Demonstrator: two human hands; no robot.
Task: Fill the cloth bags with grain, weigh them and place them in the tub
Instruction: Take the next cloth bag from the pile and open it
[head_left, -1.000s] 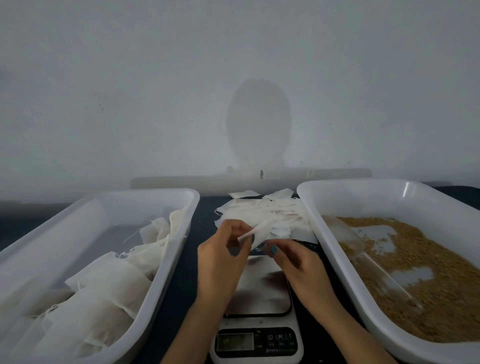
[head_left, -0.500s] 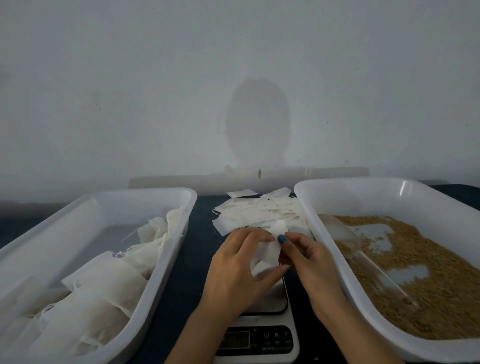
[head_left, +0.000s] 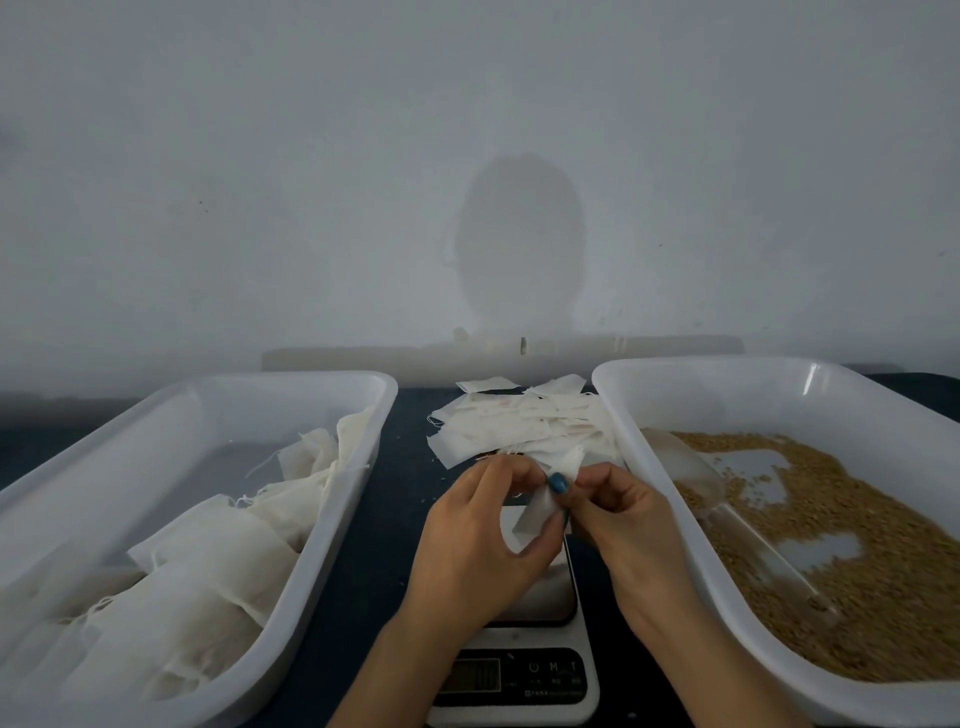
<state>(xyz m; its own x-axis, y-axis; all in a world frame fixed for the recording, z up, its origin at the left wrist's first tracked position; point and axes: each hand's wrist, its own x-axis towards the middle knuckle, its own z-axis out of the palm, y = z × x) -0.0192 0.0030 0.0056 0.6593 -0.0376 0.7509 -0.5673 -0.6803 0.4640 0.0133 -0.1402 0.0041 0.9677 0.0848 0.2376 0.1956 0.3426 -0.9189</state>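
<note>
Pinch grip on cloth bag (head_left: 539, 513), left hand (head_left: 475, 540) beside right hand (head_left: 626, 525)

White bags (head_left: 524, 426), golden-brown grain (head_left: 857, 561)

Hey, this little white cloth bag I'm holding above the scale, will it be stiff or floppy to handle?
Probably floppy: the small white cloth bag folds and droops where the left hand and right hand pinch it. Likely very light, since it looks thin, flat and unfilled. Being flat cloth, it probably won't roll.
</note>
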